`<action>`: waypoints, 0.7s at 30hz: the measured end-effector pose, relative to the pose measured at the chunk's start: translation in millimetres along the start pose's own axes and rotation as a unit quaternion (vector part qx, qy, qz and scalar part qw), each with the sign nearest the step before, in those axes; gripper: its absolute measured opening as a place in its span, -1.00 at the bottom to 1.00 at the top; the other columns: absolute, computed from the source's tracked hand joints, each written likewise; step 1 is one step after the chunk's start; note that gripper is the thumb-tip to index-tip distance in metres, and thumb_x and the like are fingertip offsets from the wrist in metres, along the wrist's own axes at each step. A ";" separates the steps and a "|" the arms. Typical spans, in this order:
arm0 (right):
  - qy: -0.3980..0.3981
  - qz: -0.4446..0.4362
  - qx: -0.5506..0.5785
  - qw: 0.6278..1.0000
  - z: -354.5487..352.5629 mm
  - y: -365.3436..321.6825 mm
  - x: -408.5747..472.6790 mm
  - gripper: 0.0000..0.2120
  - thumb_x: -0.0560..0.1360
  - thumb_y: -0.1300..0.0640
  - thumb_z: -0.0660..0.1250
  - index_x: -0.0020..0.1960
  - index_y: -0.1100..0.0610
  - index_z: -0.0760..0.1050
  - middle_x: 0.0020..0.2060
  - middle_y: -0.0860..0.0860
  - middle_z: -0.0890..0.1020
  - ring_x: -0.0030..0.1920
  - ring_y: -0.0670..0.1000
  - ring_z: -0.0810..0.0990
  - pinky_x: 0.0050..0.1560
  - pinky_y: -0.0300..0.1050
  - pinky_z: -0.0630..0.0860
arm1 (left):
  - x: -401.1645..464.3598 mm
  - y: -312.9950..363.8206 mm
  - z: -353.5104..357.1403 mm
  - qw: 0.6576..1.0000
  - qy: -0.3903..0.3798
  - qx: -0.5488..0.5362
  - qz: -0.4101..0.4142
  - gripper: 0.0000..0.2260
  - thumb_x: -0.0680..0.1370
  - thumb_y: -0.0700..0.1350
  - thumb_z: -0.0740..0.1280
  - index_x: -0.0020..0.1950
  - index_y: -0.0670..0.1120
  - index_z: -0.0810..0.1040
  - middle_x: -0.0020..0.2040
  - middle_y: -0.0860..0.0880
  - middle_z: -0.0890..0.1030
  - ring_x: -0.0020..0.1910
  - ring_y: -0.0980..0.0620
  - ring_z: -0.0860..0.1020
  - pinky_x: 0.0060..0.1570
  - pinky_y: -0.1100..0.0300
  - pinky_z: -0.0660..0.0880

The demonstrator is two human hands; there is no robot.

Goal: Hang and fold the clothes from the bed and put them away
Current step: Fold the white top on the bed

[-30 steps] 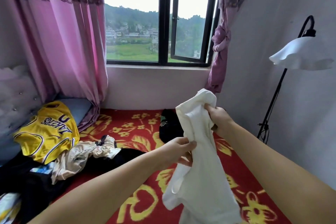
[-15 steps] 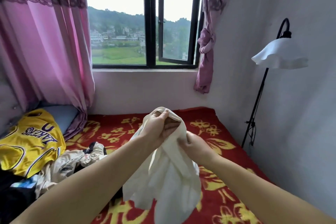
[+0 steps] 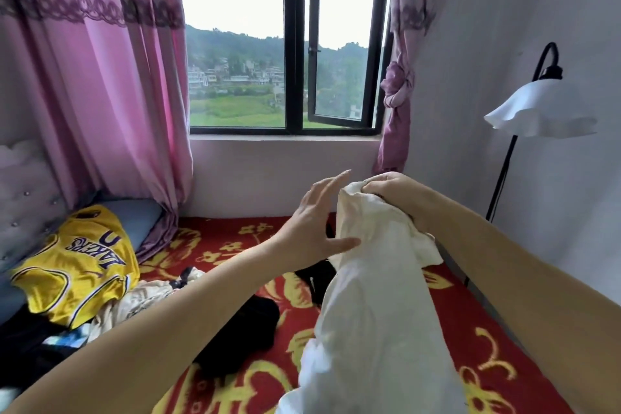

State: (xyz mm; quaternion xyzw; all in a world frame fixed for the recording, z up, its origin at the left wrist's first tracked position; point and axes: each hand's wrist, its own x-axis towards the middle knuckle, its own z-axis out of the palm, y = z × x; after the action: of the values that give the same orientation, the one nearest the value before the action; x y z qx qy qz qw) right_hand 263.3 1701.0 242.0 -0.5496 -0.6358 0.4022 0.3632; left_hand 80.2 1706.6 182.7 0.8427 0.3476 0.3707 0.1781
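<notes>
A white garment (image 3: 376, 306) hangs bunched in front of me over the bed. My right hand (image 3: 393, 190) grips its top edge, fingers curled into the cloth. Just to the left, my left hand (image 3: 316, 228) has its fingers spread and straight, the thumb touching the garment's side. On the bed's left lie a yellow Lakers jersey (image 3: 77, 262), a cream printed garment (image 3: 144, 299) and black clothes (image 3: 242, 329). Another black item (image 3: 316, 279) shows partly behind the white garment.
The bed has a red blanket with yellow flowers (image 3: 235, 245). A black floor lamp with a white shade (image 3: 537, 111) stands by the right wall. Pink curtains (image 3: 100, 94) frame the window (image 3: 295, 44) behind the bed; a padded headboard (image 3: 23, 191) is at left.
My left hand has let go of the white garment's top and opened beside it. My right hand has risen and now holds the top alone. The view has tilted left.
</notes>
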 end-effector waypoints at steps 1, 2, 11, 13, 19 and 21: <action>-0.011 -0.001 -0.003 1.000 4.1 -3.6 -0.6 -0.77 0.57 0.26 0.20 -0.19 0.20 0.57 -0.36 0.03 0.59 -0.38 -0.07 0.54 -0.35 -0.22 0.52 | 3.3 7.6 0.1 0.997 -0.016 0.053 0.050 -0.16 0.41 0.04 0.50 0.49 0.30 0.00 0.47 0.13 0.18 0.42 0.19 0.14 0.36 0.37 0.09; -0.017 -0.004 0.000 1.000 7.3 -6.1 -1.6 -0.78 0.57 0.26 0.22 -0.20 0.17 0.56 -0.34 0.02 0.61 -0.37 -0.08 0.58 -0.36 -0.26 0.54 | 7.0 14.0 1.0 0.993 -0.012 0.075 0.085 -0.18 0.42 0.05 0.48 0.51 0.25 0.02 0.49 0.10 0.17 0.45 0.14 0.13 0.40 0.29 0.09; -0.101 0.047 0.118 0.987 -7.4 -7.2 -18.3 -0.61 0.52 -0.21 0.21 0.05 0.08 0.56 -0.12 0.03 0.65 -0.17 -0.04 0.63 -0.13 -0.19 0.53 | 45.0 29.3 -13.6 0.982 0.163 -0.092 -0.005 -0.65 0.64 -0.13 0.20 -0.35 0.08 0.40 -0.43 0.17 0.46 -0.43 0.28 0.41 -0.40 0.37 0.28; -0.150 0.015 0.082 0.985 -15.0 -1.9 -22.4 -0.51 0.46 -0.20 0.30 0.26 0.06 0.46 0.07 0.03 0.65 0.04 0.03 0.64 0.01 -0.13 0.56 | 57.0 28.1 -14.7 0.981 0.159 -0.096 -0.057 -0.66 0.65 -0.07 0.18 -0.34 -0.03 0.40 -0.40 0.10 0.42 -0.43 0.18 0.37 -0.42 0.31 0.28; -0.018 0.013 -0.134 0.991 -4.9 28.6 -17.8 -0.78 0.50 0.36 0.20 0.09 0.35 0.54 -0.07 0.12 0.63 -0.08 0.05 0.61 0.09 0.03 0.55 | 76.7 33.5 -26.5 0.946 0.192 -0.238 -0.104 -0.73 0.64 -0.03 0.18 -0.18 -0.14 0.46 -0.31 -0.03 0.35 -0.28 0.02 0.34 -0.25 0.16 0.27; -0.024 0.037 -0.155 0.987 -9.8 41.5 -17.5 -0.77 0.53 0.32 0.22 0.11 0.42 0.52 -0.04 0.17 0.61 -0.05 0.09 0.58 0.15 0.08 0.51 | 81.3 31.1 -41.3 0.929 0.237 -0.262 -0.113 -0.75 0.64 -0.03 0.18 -0.18 -0.08 0.48 -0.28 -0.04 0.38 -0.29 0.05 0.35 -0.30 0.23 0.32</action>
State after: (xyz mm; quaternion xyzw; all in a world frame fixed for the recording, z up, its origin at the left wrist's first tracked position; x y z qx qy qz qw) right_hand 291.4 1687.7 207.9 -0.6122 -0.6787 0.3248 0.2428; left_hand 102.8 1745.0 268.0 0.6086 0.3631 0.6150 0.3459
